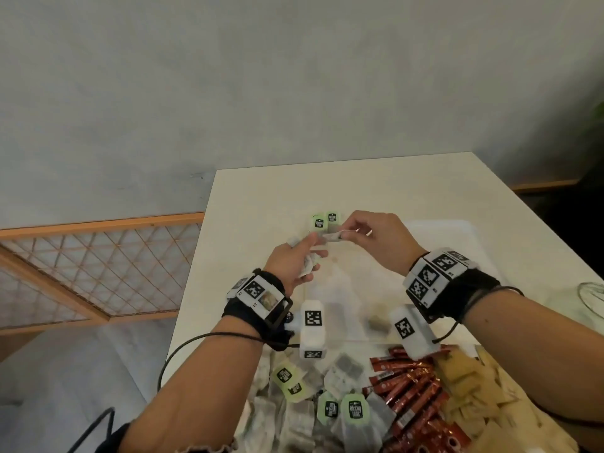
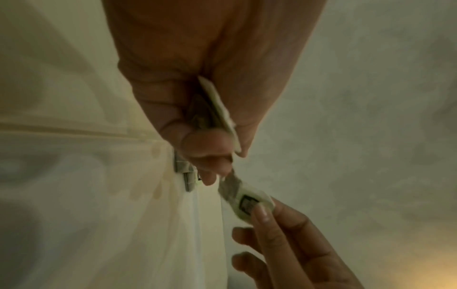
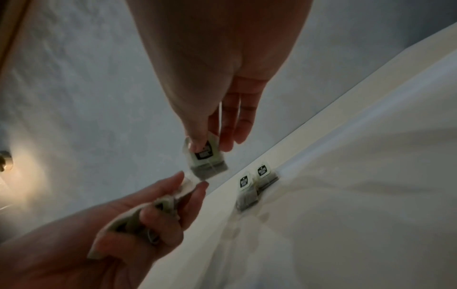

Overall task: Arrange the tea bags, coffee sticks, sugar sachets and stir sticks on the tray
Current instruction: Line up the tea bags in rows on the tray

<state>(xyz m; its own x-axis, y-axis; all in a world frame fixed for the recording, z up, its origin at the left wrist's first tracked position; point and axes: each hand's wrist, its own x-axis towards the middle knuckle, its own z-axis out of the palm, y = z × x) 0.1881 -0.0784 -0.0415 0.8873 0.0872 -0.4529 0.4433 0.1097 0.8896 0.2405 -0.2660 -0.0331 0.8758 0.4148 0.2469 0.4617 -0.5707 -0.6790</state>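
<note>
above the far left corner of the white tray (image 1: 470, 237), the right hand (image 1: 379, 240) pinches one tea bag (image 3: 205, 158) by its green tag. the left hand (image 1: 291, 259) is curled round a bunch of tea bags (image 3: 138, 217). two tea bags (image 1: 325, 222) lie side by side at the tray's corner. more tea bags, red coffee sticks (image 1: 411, 397) and tan sachets (image 1: 470, 387) are heaped on the table's near edge.

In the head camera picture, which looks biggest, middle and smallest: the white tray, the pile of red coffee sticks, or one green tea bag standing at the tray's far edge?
1. White tray, though the hands cover part of it.
2. Pile of red coffee sticks, which lies nearer the camera, so it looks bigger than it is.
3. Green tea bag at the far edge, plainly smallest.
</note>
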